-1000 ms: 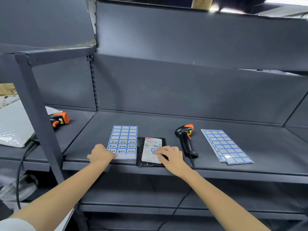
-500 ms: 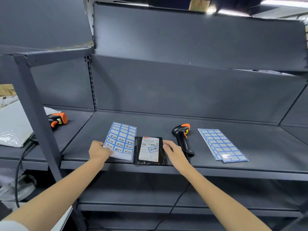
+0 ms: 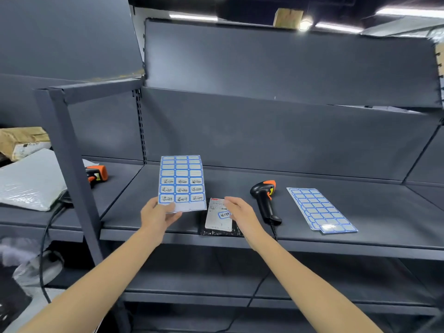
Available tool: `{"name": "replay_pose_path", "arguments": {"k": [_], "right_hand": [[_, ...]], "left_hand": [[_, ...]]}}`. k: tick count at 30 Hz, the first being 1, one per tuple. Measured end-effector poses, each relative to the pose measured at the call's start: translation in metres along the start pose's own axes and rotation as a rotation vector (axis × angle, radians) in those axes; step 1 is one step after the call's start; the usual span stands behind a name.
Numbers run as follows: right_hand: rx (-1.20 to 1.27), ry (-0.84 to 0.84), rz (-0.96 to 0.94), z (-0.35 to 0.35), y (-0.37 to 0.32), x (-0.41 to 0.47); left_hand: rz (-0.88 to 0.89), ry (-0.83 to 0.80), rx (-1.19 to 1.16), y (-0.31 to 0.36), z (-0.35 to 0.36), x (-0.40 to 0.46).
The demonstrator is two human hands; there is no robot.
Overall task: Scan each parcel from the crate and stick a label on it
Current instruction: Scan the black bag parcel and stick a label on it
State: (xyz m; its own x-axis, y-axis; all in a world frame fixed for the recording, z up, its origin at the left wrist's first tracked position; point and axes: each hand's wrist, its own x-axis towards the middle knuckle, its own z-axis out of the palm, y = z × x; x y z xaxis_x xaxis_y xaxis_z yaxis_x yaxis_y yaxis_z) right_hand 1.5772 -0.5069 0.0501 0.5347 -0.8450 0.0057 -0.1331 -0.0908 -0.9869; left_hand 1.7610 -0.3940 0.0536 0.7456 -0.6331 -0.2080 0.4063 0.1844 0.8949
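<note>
Lay flat at the shelf [image 3: 144, 212] front edge, long axis running away: 1 black parcel [image 3: 219, 230], label [image 3: 224, 215] stuck on. Touched by right hand [image 3: 241, 216], fingers relaxed. Left hand [image 3: 157, 215], farther, pinched label sheet [image 3: 181, 182].

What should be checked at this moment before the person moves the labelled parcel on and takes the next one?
1. Blue-bordered label stuck on the parcel: ok, it sits on the parcel's white shipping slip.
2. Label pressed flat: cannot tell, the right hand covers its edge.
3. Parcel fully supported: not ok, its near edge reaches the lip of the shelf.
4. Label sheet under control: ok, the left hand pinches its lower edge and holds it up off the shelf.
5. Scanner within reach: ok, it lies on the shelf just right of the parcel.
6. Parcel scanned: cannot tell.
</note>
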Motion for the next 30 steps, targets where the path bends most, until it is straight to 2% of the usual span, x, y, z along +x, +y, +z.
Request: {"name": "replay_pose_path", "arguments": {"k": [5, 14, 22, 30], "right_hand": [[0.186, -0.022, 0.069, 0.018, -0.017, -0.006], [0.305, 0.076, -0.016, 0.002, -0.023, -0.023], [0.254, 0.187, -0.078, -0.093, -0.027, -0.030], [0.181, 0.295, -0.095, -0.222, -0.010, -0.018]], "left_hand": [[0.001, -0.125, 0.008, -0.013, 0.011, -0.021], [0.015, -0.294, 0.062, -0.020, 0.041, -0.051], [0.120, -0.297, 0.254, -0.046, 0.089, -0.069], [0.396, -0.204, 0.539, -0.078, 0.137, -0.073]]}}
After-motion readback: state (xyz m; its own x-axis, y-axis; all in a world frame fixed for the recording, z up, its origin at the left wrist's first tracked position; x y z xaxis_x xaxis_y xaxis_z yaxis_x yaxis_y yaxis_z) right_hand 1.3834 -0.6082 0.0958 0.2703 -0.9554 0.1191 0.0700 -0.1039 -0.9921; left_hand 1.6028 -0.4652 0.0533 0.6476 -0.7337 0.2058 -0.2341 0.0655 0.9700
